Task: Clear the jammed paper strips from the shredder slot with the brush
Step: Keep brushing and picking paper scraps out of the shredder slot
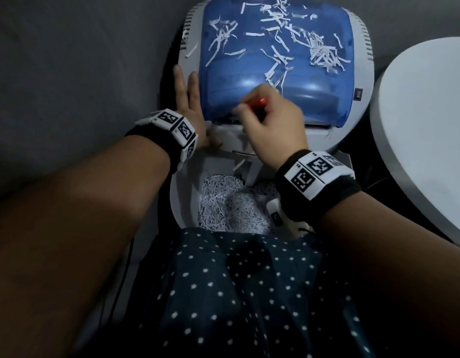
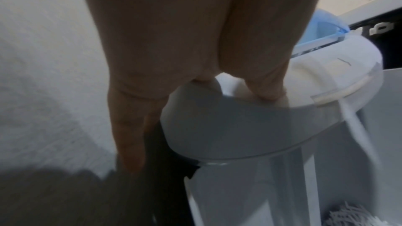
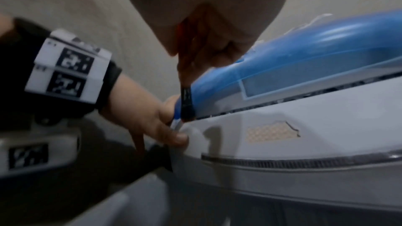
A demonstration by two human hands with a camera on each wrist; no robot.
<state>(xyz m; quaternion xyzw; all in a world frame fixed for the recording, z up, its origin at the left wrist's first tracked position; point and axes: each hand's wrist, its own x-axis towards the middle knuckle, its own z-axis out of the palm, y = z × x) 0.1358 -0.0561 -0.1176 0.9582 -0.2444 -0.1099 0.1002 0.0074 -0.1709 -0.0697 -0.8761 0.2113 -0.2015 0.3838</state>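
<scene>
A white shredder (image 1: 359, 73) with a blue translucent cover (image 1: 249, 81) sits on its bin, and loose white paper strips (image 1: 319, 52) litter the cover. My right hand (image 1: 270, 120) grips a red-handled brush (image 1: 257, 101). In the right wrist view the brush's dark bristle end (image 3: 187, 104) touches the left end of the slot (image 3: 282, 99), under the cover's edge. My left hand (image 1: 190, 104) lies against the shredder's left side with straight fingers. Its thumb (image 3: 176, 137) presses on the white front corner; the left wrist view shows the same left hand (image 2: 174, 40) over that corner.
Below the shredder head, the open bin (image 1: 177, 197) holds a heap of shredded paper (image 1: 228, 202). A white rounded tabletop (image 1: 425, 125) stands close on the right. A grey surface lies to the left, and a thin black cable (image 1: 120, 280) runs down beside my dotted clothing (image 1: 249, 293).
</scene>
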